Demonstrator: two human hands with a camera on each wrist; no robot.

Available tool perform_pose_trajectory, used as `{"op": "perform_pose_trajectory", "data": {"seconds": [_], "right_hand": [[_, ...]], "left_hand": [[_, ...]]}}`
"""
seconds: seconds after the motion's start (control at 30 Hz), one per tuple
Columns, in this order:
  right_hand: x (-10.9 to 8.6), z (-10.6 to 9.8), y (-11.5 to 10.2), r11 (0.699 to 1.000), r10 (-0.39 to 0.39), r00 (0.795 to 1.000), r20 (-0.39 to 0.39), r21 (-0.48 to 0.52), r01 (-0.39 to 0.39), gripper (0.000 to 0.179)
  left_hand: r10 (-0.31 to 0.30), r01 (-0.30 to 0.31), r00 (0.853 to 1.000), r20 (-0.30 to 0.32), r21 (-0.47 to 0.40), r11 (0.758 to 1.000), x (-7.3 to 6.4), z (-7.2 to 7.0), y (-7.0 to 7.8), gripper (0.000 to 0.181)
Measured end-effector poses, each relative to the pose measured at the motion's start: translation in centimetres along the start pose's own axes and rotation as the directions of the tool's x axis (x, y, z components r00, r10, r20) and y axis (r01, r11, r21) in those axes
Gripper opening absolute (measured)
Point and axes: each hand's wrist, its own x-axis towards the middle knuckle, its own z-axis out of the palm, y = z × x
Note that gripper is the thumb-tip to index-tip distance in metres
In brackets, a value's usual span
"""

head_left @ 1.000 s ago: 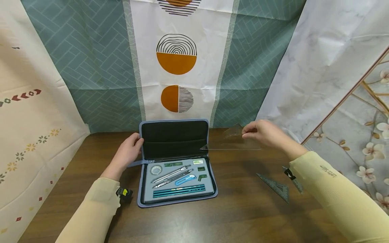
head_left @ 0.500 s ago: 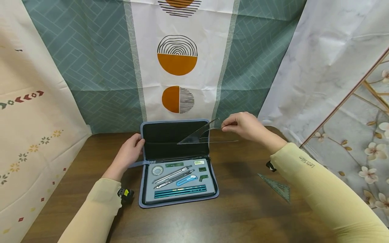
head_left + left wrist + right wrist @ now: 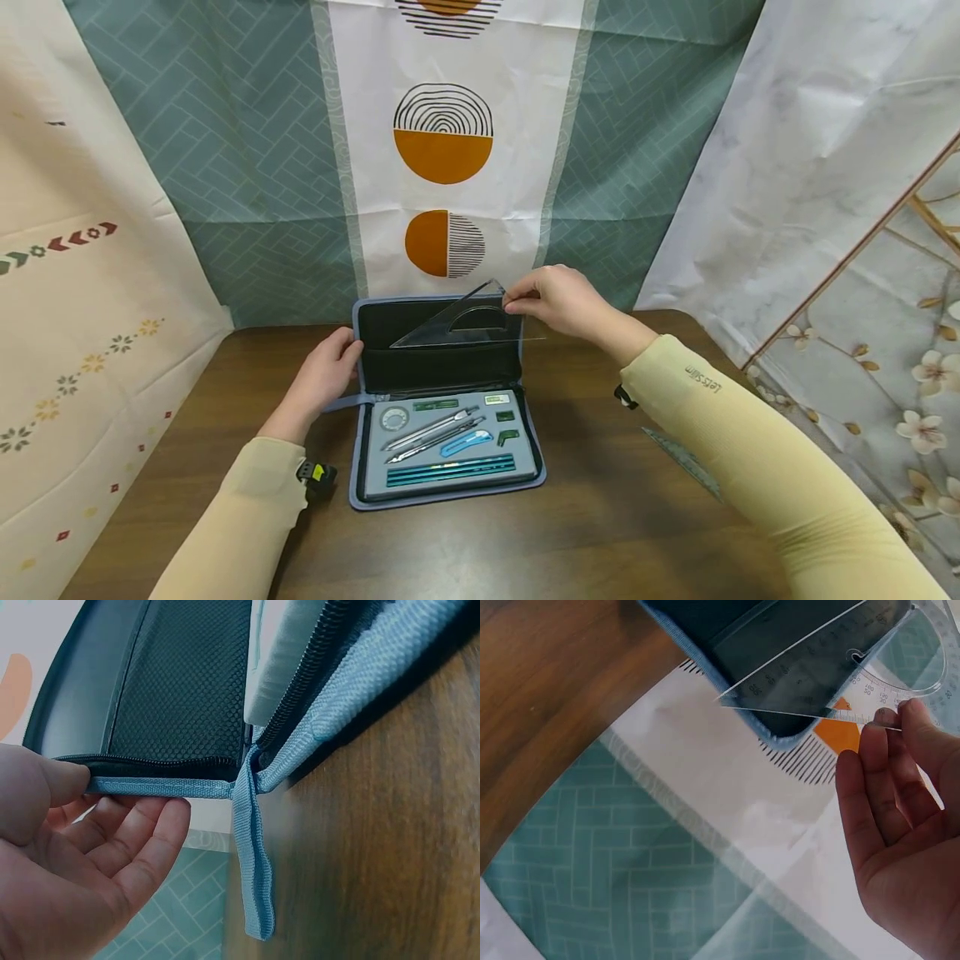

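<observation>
A blue-edged zip case [image 3: 532,446] lies unfolded on the table, its black lid [image 3: 390,371] standing up at the back. My left hand [image 3: 322,362] grips the lid's left edge, thumb inside and fingers outside, as the left wrist view shows. My right hand [image 3: 558,300] pinches a clear set square [image 3: 431,331] with a curved protractor cutout near its upper corner. The set square hangs in front of the lid's pocket; I cannot tell whether it touches the lid. In the case's grey tray [image 3: 450,489] lie pencils [image 3: 450,472], compasses [image 3: 431,433] and a blue cutter [image 3: 466,443].
A greenish triangular ruler [image 3: 682,462] lies on the brown table [image 3: 465,550], partly covered by the right sleeve [image 3: 720,417]. A blue strap [image 3: 255,862] hangs from the case's left corner. Patterned cloths [image 3: 255,167] surround the table at the back and sides.
My right hand has carried the set square leftward from beside the case to in front of the lid. The left hand has kept its hold on the lid's edge.
</observation>
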Motion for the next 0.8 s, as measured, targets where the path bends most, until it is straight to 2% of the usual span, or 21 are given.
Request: {"op": "perform_pose_trajectory", "data": {"seconds": [0.43, 0.8], "right_hand": [[3.3, 2.2, -0.8, 0.998, 0.05, 0.999, -0.012, -0.024, -0.05, 0.008], [4.6, 3.6, -0.8, 0.998, 0.061, 0.998, -0.017, -0.022, -0.061, 0.01]], "left_hand": [[-0.01, 0.01, 1.0, -0.004, 0.007, 1.0, 0.1, -0.1, -0.1, 0.027], [0.006, -0.006, 1.0, -0.004, -0.004, 1.0, -0.1, -0.1, 0.1, 0.026]]}}
